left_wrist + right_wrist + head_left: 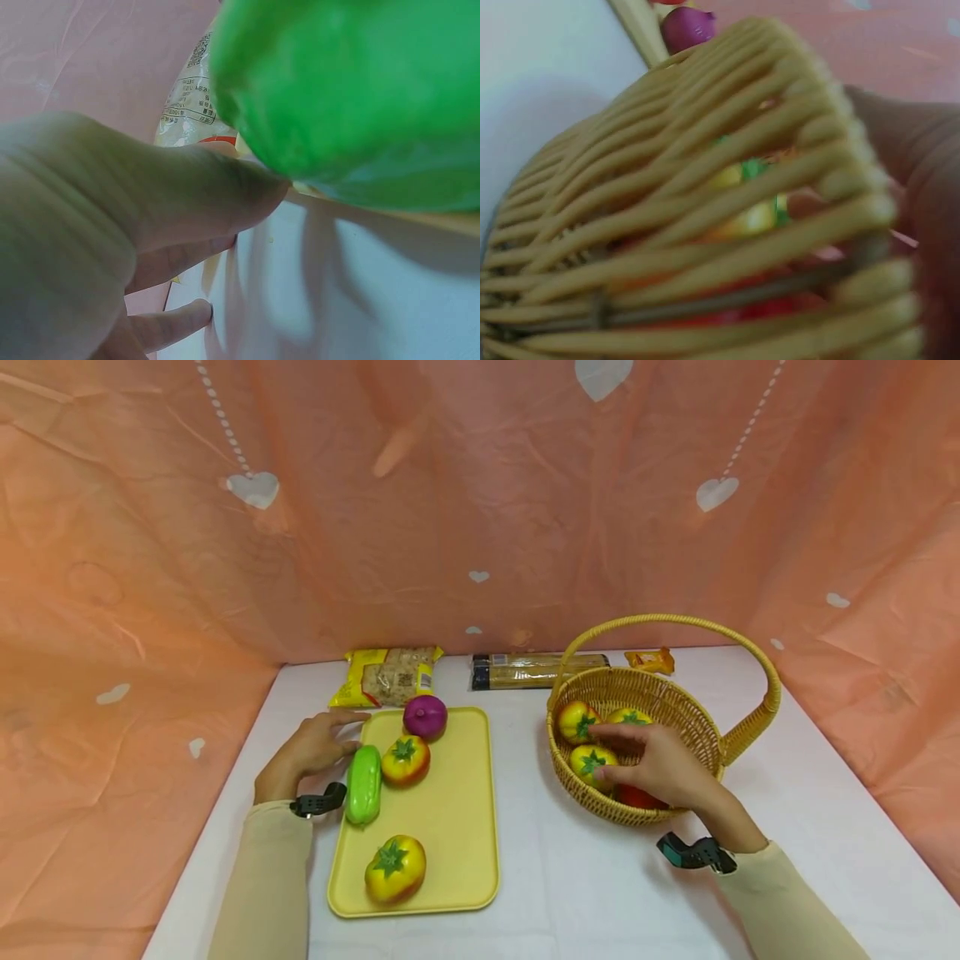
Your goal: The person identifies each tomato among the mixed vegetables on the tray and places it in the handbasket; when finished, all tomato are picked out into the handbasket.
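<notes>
at the left of the white table [525,852], the person's left hand [311,752] reaches to the far left edge of a yellow tray [465,810], its thumb and fingers apart and relaxed, the thumb tip just beside a green vegetable [363,785]; whether the two touch cannot be told. the vegetable lies along the tray's left rim. beyond the tray, a yellow bag [393,678] lies at the far left. on the tray, one tomato [395,869] sits near, another [406,761] farther back, right of the vegetable, with a purple onion [425,717] at the far rim. right of the bag, a long pack [525,671] lies at the far edge. at the right stands a wicker basket [617,810] with an arched handle, holding yellow-red tomatoes [576,722] and something red [637,797]. the right hand [663,767] is over these, thumb and fingers apart, the thumb at the nearer left one. an orange packet [651,660] lies behind the basket.
</notes>
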Motion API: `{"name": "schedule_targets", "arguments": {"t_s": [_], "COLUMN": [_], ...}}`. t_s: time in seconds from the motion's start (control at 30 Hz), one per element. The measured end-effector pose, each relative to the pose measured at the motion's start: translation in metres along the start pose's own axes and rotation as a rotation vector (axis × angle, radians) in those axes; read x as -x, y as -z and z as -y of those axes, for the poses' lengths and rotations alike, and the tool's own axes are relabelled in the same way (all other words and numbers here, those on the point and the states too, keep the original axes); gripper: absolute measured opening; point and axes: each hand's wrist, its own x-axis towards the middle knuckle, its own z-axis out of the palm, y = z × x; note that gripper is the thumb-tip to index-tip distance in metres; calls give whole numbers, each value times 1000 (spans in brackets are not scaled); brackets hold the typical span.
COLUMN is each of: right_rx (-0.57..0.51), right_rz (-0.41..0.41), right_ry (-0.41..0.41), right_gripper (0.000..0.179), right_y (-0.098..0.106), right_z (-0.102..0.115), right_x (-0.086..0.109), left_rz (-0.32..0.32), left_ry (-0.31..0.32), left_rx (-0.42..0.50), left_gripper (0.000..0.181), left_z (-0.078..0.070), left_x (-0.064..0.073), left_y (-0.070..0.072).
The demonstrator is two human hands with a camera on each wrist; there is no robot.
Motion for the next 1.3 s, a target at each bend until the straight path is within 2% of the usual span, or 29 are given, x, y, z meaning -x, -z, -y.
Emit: {"name": "schedule_targets", "arguments": {"t_s": [0.1, 0.23, 0.37, 0.5, 0.6, 0.67, 0.8, 1.07, 1.3], "right_rx": [-204, -510, -755, -960, -1009, -993, -945, -954, -884], "right_rz": [-6, 31, 95, 183, 241, 278, 358, 500, 619], "right_ry": [19, 53, 179, 299, 325, 319, 288, 278, 229], "right_gripper": [57, 54, 51, 51, 58, 66, 68, 63, 56], "right_y": [1, 2, -5, -24, -43, -56, -81, -128, -161], "right_z": [3, 11, 18, 30, 43, 53, 71, 98, 111], "right_x": [0, -1, -4, -11, -19, -24, -34, -52, -63], "left_rz": [-6, -23, -33, -31, -29, -31, -31, -27, -26], "left_ry": [-8, -31, -48, -47, -47, -50, -44, -24, -26], "left_rx": [0, -18, -29, -22, -18, -17, -18, -7, -19], "left_gripper": [53, 53, 53, 52, 52, 52, 52, 52, 51], "left_z": [1, 2, 2, 2, 3, 3, 5, 4, 2], "left_x": [0, 0, 0, -1, -1, -1, -1, 1, 2], "left_y": [0, -1, -2, -2, -1, -1, -2, -2, 0]}}
